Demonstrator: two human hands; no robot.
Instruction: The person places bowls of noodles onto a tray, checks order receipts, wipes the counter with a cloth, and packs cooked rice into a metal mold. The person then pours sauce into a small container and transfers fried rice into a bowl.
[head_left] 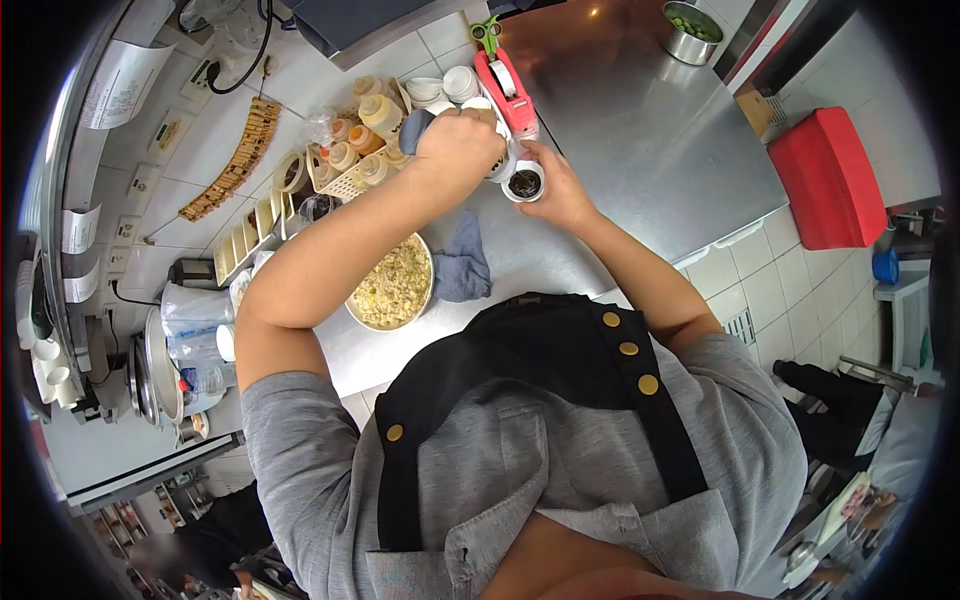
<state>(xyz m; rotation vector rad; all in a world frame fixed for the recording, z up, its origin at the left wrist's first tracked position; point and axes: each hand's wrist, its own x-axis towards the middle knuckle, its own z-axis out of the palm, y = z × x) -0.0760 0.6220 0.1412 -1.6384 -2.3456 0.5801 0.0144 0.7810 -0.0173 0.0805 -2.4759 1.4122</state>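
Observation:
My left hand (pixel 458 148) is closed above the metal counter, with a grey-blue piece (pixel 413 131) showing at its left side; what it holds is mostly hidden. My right hand (pixel 560 190) grips a small white cup (pixel 525 183) with dark contents, just right of and below my left hand. A pale, partly see-through item (pixel 502 166) lies between the two hands, partly covered. Below my left forearm sits a round bowl of yellowish chopped food (pixel 393 285), beside a crumpled blue-grey cloth (pixel 463 262).
Squeeze bottles (pixel 380 115) fill a basket at the wall, near stacked white bowls (pixel 460 83). A red tape dispenser (pixel 505 92) and green-handled scissors (pixel 487 34) stand behind my hands. A metal pot (pixel 690 34) is at the far right, a red bin (pixel 828 180) beyond the counter. Other people work behind.

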